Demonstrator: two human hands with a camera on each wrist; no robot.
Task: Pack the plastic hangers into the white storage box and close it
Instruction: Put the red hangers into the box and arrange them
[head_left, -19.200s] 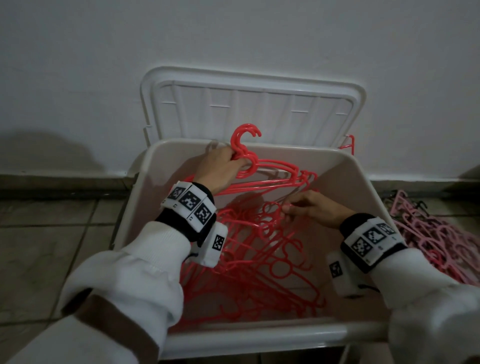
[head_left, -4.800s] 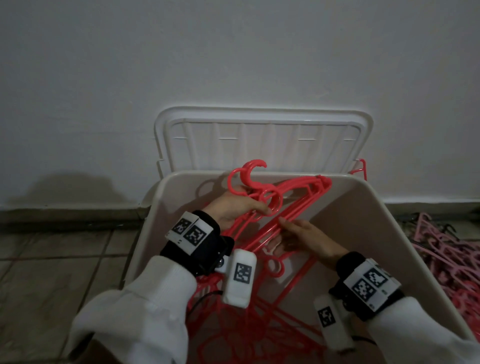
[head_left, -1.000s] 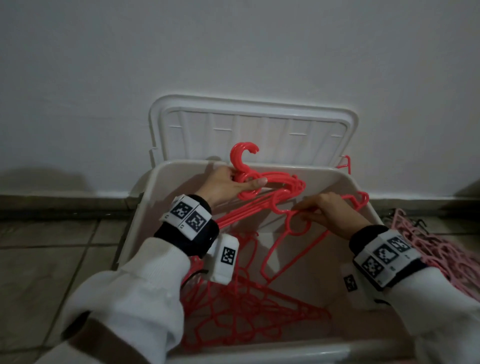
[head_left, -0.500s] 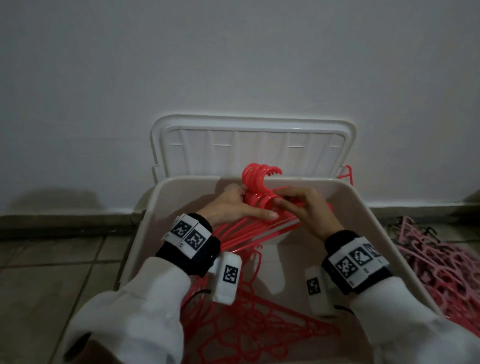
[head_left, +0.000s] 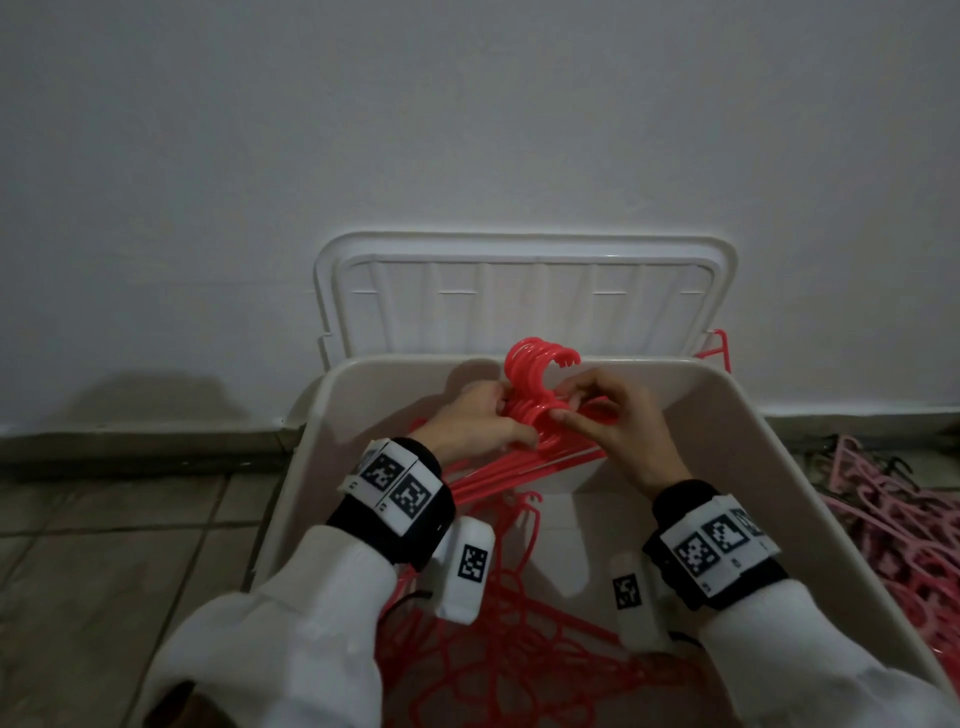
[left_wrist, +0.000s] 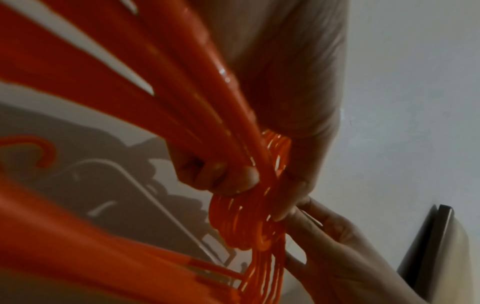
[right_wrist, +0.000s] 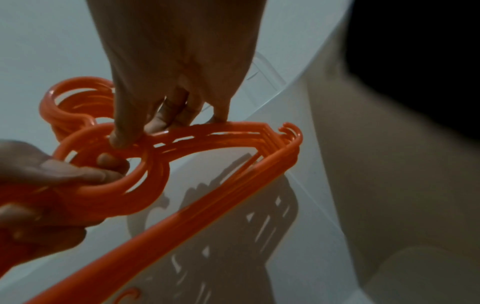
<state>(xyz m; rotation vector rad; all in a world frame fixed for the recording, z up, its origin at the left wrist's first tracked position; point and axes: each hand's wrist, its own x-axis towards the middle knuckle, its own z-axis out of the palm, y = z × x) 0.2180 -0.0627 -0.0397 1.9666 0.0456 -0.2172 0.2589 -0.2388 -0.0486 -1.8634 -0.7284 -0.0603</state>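
Observation:
A stack of red plastic hangers (head_left: 535, 379) stands upright at the far end of the white storage box (head_left: 810, 499), hooks together above the rim. My left hand (head_left: 483, 423) grips the stack at the necks from the left, fingers curled round them (left_wrist: 233, 181). From the right, my right hand (head_left: 613, 415) pinches the same bundle just below the hooks (right_wrist: 145, 131). More red hangers (head_left: 519, 670) lie tangled on the box's floor. The box's white lid (head_left: 524, 296) leans open against the wall behind.
A heap of pink hangers (head_left: 914, 530) lies on the tiled floor right of the box. One red hanger tip (head_left: 719, 348) pokes up behind the box's far right corner. Grey wall close behind; tiled floor (head_left: 130, 545) to the left.
My right hand moved left and joined the left at the hanger necks. The hooks now sit bunched together in one aligned stack, raised slightly above the rim.

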